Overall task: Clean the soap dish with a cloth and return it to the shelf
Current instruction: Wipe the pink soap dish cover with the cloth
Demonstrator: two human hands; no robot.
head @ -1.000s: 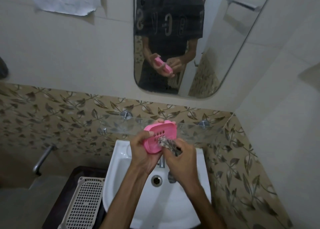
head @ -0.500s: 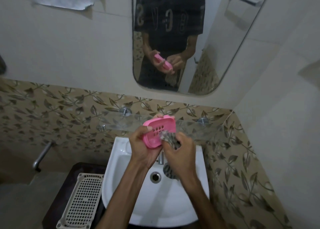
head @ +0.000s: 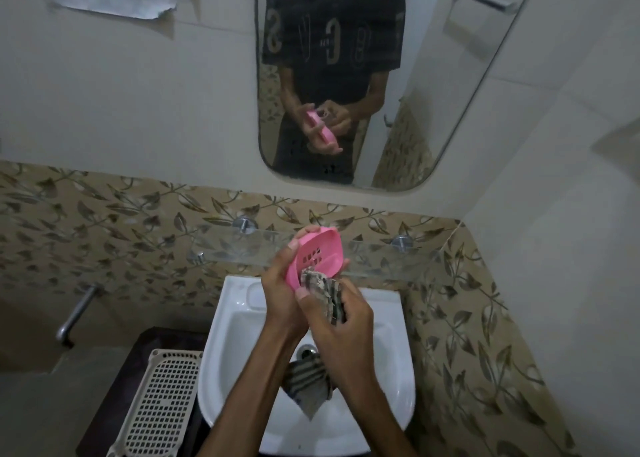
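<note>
Above the white sink (head: 398, 370), in front of the glass shelf (head: 239, 245), 2 hands hold the things. The left hand (head: 282, 301) is wrapped around the pink soap dish (head: 317, 254), with the thumb on its left rim and fingertips showing at its top and right edges. The dish is tilted up on its side, so its inside with the small holes faces the camera. It is in the air, not on the shelf. The right hand (head: 341, 321) is closed around a striped cloth (head: 323, 292) and presses a bunched part of it against the lower end of the dish. The rest of the cloth hangs down under the right wrist, over the sink's drain (head: 304, 349). To the left of the sink, a white plastic tray (head: 162, 404) with many holes lies on a dark stand. In the mirror (head: 433, 93) on the wall above, the person's dark shirt, both hands and the pink dish show.
</note>
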